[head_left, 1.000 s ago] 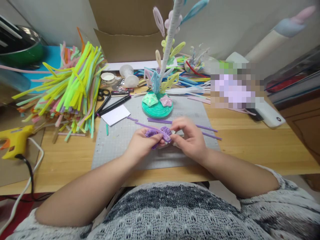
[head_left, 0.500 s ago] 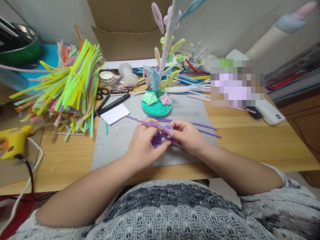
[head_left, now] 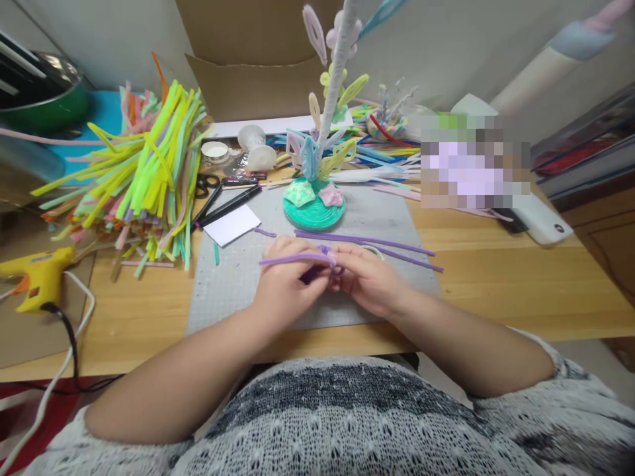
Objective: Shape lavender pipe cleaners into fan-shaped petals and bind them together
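Observation:
Over the grey cutting mat, my left hand and my right hand meet, both closed on one purple pipe cleaner. Its loose end lies across the back of my left hand, and the rest is bent into a coil mostly hidden by my fingers. Beyond my hands, two straight purple pipe cleaners lie on the mat, with a short purple piece to their left. Just behind stands a green round base carrying a white-wrapped stem with pastel pipe-cleaner butterflies and flowers.
A big heap of coloured pipe cleaners fills the left side. A yellow glue gun with its cord lies at far left. White card, black markers and scissors sit beside the mat. A white device rests at right.
The loose purple end has swung lower and leftward across my left hand. My right fingers have shifted over the coil, hiding more of it. The whole view has moved slightly.

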Tool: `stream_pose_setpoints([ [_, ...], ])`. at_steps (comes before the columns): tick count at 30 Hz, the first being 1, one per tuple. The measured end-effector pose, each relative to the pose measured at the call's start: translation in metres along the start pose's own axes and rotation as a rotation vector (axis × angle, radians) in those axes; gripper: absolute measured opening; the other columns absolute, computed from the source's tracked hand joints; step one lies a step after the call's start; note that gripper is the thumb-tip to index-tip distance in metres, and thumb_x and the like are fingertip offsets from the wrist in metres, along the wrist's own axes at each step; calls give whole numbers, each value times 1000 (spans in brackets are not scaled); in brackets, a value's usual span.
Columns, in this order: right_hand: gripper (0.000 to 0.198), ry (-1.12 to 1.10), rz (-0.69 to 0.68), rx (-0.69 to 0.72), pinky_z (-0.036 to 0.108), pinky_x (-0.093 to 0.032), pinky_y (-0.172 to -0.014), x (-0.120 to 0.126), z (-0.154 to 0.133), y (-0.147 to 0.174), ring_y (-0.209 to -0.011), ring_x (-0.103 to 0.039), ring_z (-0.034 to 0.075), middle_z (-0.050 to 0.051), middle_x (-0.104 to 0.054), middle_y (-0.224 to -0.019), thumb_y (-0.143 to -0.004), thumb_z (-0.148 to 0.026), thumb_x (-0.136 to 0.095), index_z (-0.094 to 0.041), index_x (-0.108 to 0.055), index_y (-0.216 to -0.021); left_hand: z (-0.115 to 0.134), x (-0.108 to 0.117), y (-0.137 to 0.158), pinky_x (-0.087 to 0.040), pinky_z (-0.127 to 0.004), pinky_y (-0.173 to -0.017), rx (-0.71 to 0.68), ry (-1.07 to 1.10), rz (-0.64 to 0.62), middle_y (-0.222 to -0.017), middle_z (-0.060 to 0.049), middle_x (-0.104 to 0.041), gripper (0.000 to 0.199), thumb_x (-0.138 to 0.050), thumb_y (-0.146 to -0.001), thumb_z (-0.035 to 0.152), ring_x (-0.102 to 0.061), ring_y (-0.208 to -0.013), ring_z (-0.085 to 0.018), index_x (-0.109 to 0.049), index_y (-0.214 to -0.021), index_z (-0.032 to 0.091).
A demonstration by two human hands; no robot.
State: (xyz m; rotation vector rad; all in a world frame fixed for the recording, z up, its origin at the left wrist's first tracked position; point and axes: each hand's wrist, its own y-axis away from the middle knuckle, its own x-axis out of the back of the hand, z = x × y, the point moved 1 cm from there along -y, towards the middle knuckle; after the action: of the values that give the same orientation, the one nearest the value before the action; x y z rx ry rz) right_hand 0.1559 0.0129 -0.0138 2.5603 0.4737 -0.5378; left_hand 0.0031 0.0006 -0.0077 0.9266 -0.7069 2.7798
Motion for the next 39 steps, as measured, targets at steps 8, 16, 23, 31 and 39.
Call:
stream_pose_setpoints([
  [8, 28, 128, -29, 73, 19, -35, -48, 8, 7, -4, -48, -49, 6, -4, -58, -53, -75, -41, -72, -16, -64, -64, 4, 0, 0, -42, -36, -75, 4, 136, -43, -75, -3, -67, 7, -63, -76, 14, -59, -76, -19, -62, -76, 21],
  [16, 27, 57, 50, 148, 19, -38, -46, 10, 3, -2, -47, -49, 6, -4, -58, -57, -73, -41, -74, -16, -64, -68, 8, 6, -2, -48, -32, -77, 40, 325, 16, -85, -5, -62, 10, -67, -77, 13, -61, -82, -16, -61, -71, 19],
  [23, 27, 133, 61, 213, 19, -40, -48, 8, -1, 2, -49, -50, 6, -5, -58, -58, -70, -39, -78, -17, -61, -71, 9, 5, -1, -50, -29, -74, 37, 299, 0, -81, -4, -65, 9, -68, -77, 12, -63, -78, -14, -64, -70, 17],
  [31, 23, 182, 17, 180, 19, -33, -46, 13, 1, 0, -46, -46, 5, -5, -55, -51, -74, -34, -74, -15, -62, -69, 6, 7, -3, -50, -32, -76, -2, 352, 37, -83, -4, -63, 8, -68, -77, 13, -62, -79, -15, -64, -71, 18],
  [39, 20, 194, -59, 154, 20, -32, -46, 13, 0, 1, -45, -45, 5, -5, -55, -53, -74, -33, -74, -15, -65, -71, 2, 10, -6, -51, -32, -78, 269, 628, 12, -87, -5, -66, 10, -67, -78, 16, -63, -85, -17, -61, -70, 17],
])
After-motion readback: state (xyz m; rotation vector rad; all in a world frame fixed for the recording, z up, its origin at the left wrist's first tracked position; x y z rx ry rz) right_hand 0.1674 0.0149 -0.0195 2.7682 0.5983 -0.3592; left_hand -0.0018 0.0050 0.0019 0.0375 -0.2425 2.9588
